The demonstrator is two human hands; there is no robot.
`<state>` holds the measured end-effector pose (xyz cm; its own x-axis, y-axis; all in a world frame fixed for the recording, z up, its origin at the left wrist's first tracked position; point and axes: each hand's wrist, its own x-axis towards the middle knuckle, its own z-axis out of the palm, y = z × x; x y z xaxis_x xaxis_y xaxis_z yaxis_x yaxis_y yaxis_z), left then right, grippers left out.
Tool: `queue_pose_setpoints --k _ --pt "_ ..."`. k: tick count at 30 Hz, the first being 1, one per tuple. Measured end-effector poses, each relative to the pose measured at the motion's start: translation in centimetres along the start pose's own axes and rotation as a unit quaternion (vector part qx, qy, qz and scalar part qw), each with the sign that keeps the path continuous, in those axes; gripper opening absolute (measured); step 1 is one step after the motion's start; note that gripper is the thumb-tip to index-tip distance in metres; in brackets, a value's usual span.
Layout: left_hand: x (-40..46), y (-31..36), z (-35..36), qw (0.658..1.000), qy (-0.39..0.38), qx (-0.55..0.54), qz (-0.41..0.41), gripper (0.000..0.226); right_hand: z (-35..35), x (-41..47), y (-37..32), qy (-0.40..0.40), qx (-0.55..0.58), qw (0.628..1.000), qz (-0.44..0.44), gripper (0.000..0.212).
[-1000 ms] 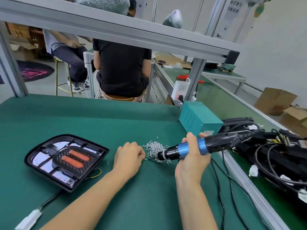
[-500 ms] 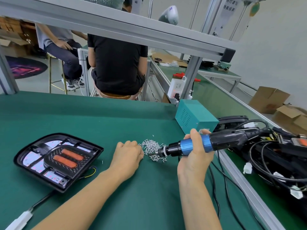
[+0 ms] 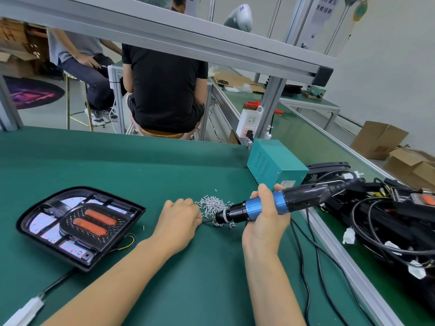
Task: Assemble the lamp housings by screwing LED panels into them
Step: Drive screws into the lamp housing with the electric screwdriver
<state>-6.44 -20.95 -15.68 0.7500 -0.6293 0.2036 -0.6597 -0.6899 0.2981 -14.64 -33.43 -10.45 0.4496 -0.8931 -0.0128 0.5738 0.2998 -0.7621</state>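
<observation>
1. Green matting covers the worktop [image 3: 117, 165], soft-looking and flat, framed by pale aluminium rails; beyond it two people sit on stools with their backs turned.
2. To the right, past a metal rail, a tangle of black housings and cables [image 3: 386, 222] lies heaped, with white plug connectors poking out.
3. At the left sits the lamp housing [image 3: 80, 225], a black, rounded-corner plastic shell lying flat with its open side up; inside are white LED panels dotted with red and two glossy orange oblong lenses. It is well apart from both hands, off to the left of the left one.
4. A teal metal box [image 3: 275, 164] with vent slots stands at the back edge of the worktop.
5. The right hand [image 3: 266, 222] has its grip wrapped round the electric screwdriver [image 3: 280, 203], a black barrel with a blue collar, held nearly level with its tip pointing left.
6. The left hand [image 3: 179, 218] rests knuckles-up on the mat, fingers curled under at the near edge of the screws; whether it pinches one I cannot tell.
7. Between the hands lies a loose pile of screws [image 3: 211, 204], small, bright and silvery, the driver's tip just at its near side.
</observation>
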Motion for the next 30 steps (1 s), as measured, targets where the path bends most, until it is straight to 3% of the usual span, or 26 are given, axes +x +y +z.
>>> queue_pose_setpoints --k 6,17,21,26,30 --pt "-0.5 -0.3 -0.2 0.998 -0.001 -0.056 -0.018 0.011 -0.2 -0.1 0.1 0.006 0.013 1.000 0.016 0.026" --pt "-0.8 -0.2 -0.5 0.998 0.002 -0.058 -0.025 0.011 -0.3 -0.1 -0.9 0.009 0.031 0.999 0.020 0.027" --pt "-0.7 0.1 -0.7 0.998 -0.010 -0.056 -0.031 0.023 -0.5 -0.3 -1.5 0.005 0.010 1.000 0.023 0.023" --pt "-0.6 0.5 -0.7 0.997 0.019 -0.060 -0.046 0.015 -0.6 -0.6 -2.2 -0.010 -0.016 1.000 0.018 0.027" --pt "-0.3 0.6 -0.6 1.000 0.019 0.023 0.008 0.018 -0.8 -0.7 -2.1 -0.015 -0.035 0.999 -0.011 0.027"
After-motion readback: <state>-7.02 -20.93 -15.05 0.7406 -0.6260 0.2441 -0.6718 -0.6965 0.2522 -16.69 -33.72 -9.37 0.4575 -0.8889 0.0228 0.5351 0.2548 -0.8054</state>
